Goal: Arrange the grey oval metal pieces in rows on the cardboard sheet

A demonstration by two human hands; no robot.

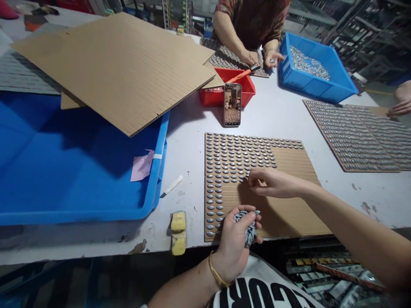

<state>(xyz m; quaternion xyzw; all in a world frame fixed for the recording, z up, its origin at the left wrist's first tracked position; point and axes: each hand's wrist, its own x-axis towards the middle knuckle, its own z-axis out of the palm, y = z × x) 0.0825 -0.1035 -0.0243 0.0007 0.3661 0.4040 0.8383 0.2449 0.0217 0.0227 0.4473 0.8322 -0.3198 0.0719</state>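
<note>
Lying well left of the fingers, a wide blue plastic tray [80, 188] sits partly beneath flat brown cardboard sheets [118, 68]. Just left of the left fingers are two worn yellow blocks [178, 222]. Beyond the fingers, a smartphone [233, 107] stands against a red plastic box [212, 98]. The left hand [233, 239] has its fingers curled around a clump of small grey pointed-oval pieces [250, 234], above the near edge of a brown ribbed cardboard panel [298, 222]; like pieces lie in rows left of and beyond the right fingers. The right hand [268, 182] is at a row's end, fingers bent toward the thumb; whether they grip a piece, I cannot tell. Well beyond them, a co-worker's palm [272, 57] holds pieces. Farther right are a deep blue plastic bin [337, 87] and a piece-covered board [353, 137].
</note>
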